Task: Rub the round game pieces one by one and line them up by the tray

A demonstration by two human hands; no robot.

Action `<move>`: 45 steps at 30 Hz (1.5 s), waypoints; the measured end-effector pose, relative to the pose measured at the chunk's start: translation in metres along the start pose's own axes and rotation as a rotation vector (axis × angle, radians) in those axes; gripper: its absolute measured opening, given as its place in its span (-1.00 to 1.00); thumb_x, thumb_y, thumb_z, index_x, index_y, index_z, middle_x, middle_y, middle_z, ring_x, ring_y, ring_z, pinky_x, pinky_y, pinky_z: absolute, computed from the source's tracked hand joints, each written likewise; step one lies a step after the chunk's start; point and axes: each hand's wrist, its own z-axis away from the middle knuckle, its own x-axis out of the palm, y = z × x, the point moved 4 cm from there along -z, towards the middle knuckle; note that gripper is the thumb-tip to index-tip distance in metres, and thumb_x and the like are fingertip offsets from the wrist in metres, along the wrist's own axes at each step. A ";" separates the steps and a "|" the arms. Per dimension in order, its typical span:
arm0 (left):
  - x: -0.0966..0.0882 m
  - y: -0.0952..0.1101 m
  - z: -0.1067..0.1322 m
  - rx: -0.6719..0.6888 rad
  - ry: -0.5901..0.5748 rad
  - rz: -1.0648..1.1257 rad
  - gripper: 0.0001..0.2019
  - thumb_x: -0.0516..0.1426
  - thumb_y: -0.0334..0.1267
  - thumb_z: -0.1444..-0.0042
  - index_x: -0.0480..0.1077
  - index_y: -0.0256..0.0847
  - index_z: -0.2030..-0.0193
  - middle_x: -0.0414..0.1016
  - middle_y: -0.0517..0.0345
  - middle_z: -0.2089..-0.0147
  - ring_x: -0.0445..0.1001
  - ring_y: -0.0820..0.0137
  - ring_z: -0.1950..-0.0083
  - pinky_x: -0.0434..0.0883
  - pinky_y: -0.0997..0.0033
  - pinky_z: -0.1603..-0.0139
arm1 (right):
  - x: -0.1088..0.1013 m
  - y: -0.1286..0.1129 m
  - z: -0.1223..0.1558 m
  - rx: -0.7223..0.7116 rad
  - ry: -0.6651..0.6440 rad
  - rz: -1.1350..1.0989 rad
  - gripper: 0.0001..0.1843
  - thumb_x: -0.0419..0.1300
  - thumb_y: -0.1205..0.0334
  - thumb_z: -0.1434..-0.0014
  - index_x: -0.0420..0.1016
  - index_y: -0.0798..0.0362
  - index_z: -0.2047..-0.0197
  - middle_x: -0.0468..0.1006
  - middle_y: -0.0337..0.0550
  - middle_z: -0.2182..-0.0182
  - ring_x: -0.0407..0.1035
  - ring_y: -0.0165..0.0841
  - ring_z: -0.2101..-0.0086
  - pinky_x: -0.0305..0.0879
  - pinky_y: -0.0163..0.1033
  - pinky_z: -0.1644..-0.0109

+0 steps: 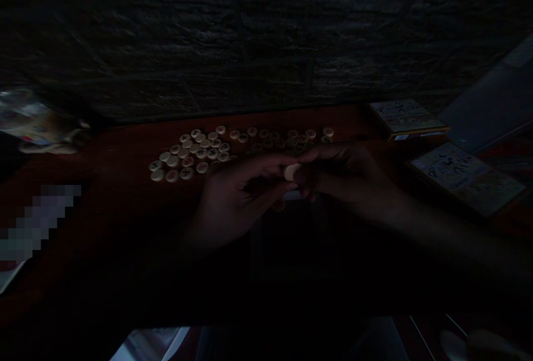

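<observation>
Boxes (410, 115), contents hidden, lie right of pieces (201, 153).

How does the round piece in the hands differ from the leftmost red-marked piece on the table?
The held piece is pinched between the fingertips of the left hand and right hand; the red-marked piece lies flat on the table.
No mark can be made out on the held piece in this dim light, while the red-marked piece shows one.
Both are pale and round.
</observation>
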 end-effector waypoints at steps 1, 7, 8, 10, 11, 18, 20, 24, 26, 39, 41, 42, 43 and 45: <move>0.000 0.000 0.000 -0.002 -0.001 -0.004 -0.72 0.33 -0.29 -0.24 0.57 -0.11 -0.09 0.72 0.13 0.06 0.71 0.32 0.07 0.63 0.35 -0.05 | 0.000 0.000 0.000 -0.004 0.000 0.001 -0.73 0.57 0.13 0.00 0.70 0.09 0.29 0.62 -0.26 0.53 0.44 -0.51 0.55 0.42 -0.42 0.46; -0.001 -0.002 0.001 -0.007 -0.006 -0.013 -0.71 0.32 -0.27 -0.25 0.56 -0.10 -0.11 0.73 0.10 0.05 0.72 0.29 0.06 0.64 0.32 -0.05 | -0.001 -0.004 0.002 -0.032 0.003 0.046 -0.76 0.56 0.15 -0.01 0.69 0.09 0.33 0.60 -0.27 0.57 0.45 -0.48 0.56 0.42 -0.40 0.47; 0.000 -0.002 0.001 0.001 -0.003 -0.016 -0.71 0.32 -0.26 -0.26 0.56 -0.10 -0.11 0.73 0.11 0.06 0.72 0.30 0.07 0.64 0.33 -0.04 | -0.001 -0.005 0.002 -0.041 0.005 0.059 -0.77 0.55 0.14 -0.03 0.69 0.09 0.34 0.59 -0.27 0.58 0.44 -0.48 0.57 0.42 -0.39 0.47; 0.000 -0.001 0.001 0.017 0.002 -0.036 -0.72 0.32 -0.26 -0.26 0.56 -0.09 -0.11 0.73 0.13 0.07 0.72 0.31 0.08 0.65 0.34 -0.03 | 0.000 -0.007 0.001 -0.055 0.006 0.073 -0.77 0.53 0.11 -0.06 0.69 0.09 0.36 0.59 -0.27 0.59 0.44 -0.47 0.57 0.42 -0.38 0.48; 0.000 0.000 0.001 0.022 0.004 -0.045 -0.72 0.32 -0.26 -0.26 0.56 -0.08 -0.10 0.73 0.14 0.08 0.71 0.32 0.08 0.65 0.35 -0.02 | 0.001 -0.008 0.001 -0.058 0.008 0.075 -0.78 0.52 0.11 -0.07 0.69 0.08 0.37 0.59 -0.26 0.59 0.45 -0.46 0.57 0.42 -0.38 0.48; 0.000 0.005 -0.001 0.038 0.041 -0.073 -0.75 0.33 -0.30 -0.24 0.56 -0.11 -0.05 0.73 0.17 0.07 0.71 0.36 0.07 0.64 0.42 0.00 | 0.001 -0.005 0.000 -0.021 -0.011 -0.049 -0.79 0.44 0.16 -0.16 0.69 0.09 0.43 0.57 -0.24 0.61 0.46 -0.48 0.57 0.40 -0.44 0.48; 0.000 0.005 0.000 0.031 0.050 -0.076 -0.76 0.33 -0.29 -0.25 0.56 -0.12 -0.05 0.73 0.16 0.07 0.71 0.35 0.07 0.65 0.43 0.02 | 0.000 -0.004 0.000 -0.023 -0.020 -0.084 -0.80 0.43 0.17 -0.18 0.69 0.09 0.42 0.59 -0.22 0.59 0.48 -0.47 0.55 0.41 -0.43 0.46; 0.000 0.004 0.001 0.048 0.048 -0.092 -0.75 0.33 -0.28 -0.25 0.55 -0.11 -0.06 0.73 0.17 0.08 0.71 0.36 0.09 0.64 0.46 0.04 | -0.001 -0.004 0.002 -0.028 -0.022 -0.084 -0.81 0.43 0.16 -0.18 0.70 0.09 0.40 0.61 -0.20 0.56 0.49 -0.45 0.53 0.43 -0.39 0.44; -0.001 0.003 0.001 0.071 0.047 -0.103 -0.74 0.33 -0.30 -0.25 0.53 -0.12 -0.07 0.72 0.17 0.08 0.71 0.37 0.09 0.64 0.47 0.03 | -0.001 -0.005 0.003 -0.033 -0.015 -0.075 -0.84 0.45 0.16 -0.15 0.72 0.09 0.36 0.60 -0.21 0.57 0.48 -0.45 0.54 0.42 -0.39 0.45; -0.005 0.003 0.004 0.182 0.124 -0.330 -0.72 0.33 -0.30 -0.20 0.52 -0.07 -0.04 0.73 0.20 0.07 0.72 0.33 0.12 0.66 0.34 0.01 | 0.002 -0.003 0.000 -0.053 0.005 -0.079 -0.86 0.55 0.24 -0.04 0.76 0.03 0.29 0.65 -0.27 0.53 0.43 -0.55 0.59 0.39 -0.50 0.53; -0.004 0.004 0.005 0.174 0.122 -0.328 -0.71 0.32 -0.33 -0.17 0.49 -0.07 -0.03 0.72 0.19 0.10 0.73 0.31 0.14 0.67 0.32 0.08 | 0.003 -0.003 0.001 -0.068 0.008 -0.081 -0.84 0.55 0.27 -0.03 0.76 0.01 0.27 0.67 -0.28 0.50 0.43 -0.55 0.59 0.41 -0.49 0.53; -0.004 0.004 0.005 0.171 0.124 -0.318 -0.71 0.31 -0.34 -0.16 0.47 -0.08 -0.02 0.72 0.19 0.11 0.73 0.31 0.15 0.66 0.32 0.11 | 0.004 -0.003 0.002 -0.071 0.007 -0.075 -0.85 0.55 0.27 -0.04 0.76 0.01 0.27 0.67 -0.28 0.50 0.44 -0.54 0.59 0.41 -0.49 0.53; -0.003 0.005 0.004 0.171 0.126 -0.304 -0.70 0.31 -0.36 -0.15 0.45 -0.09 -0.01 0.72 0.19 0.13 0.72 0.31 0.17 0.66 0.33 0.14 | 0.004 -0.003 0.002 -0.074 0.009 -0.065 -0.87 0.54 0.27 -0.06 0.76 0.02 0.27 0.66 -0.28 0.52 0.44 -0.54 0.59 0.41 -0.48 0.53; -0.003 0.005 0.003 0.168 0.129 -0.265 -0.69 0.30 -0.40 -0.13 0.42 -0.10 0.00 0.72 0.19 0.14 0.72 0.33 0.17 0.64 0.38 0.16 | 0.004 -0.003 0.002 -0.073 0.025 -0.042 -0.88 0.52 0.24 -0.10 0.75 0.05 0.27 0.63 -0.27 0.55 0.44 -0.53 0.59 0.41 -0.48 0.53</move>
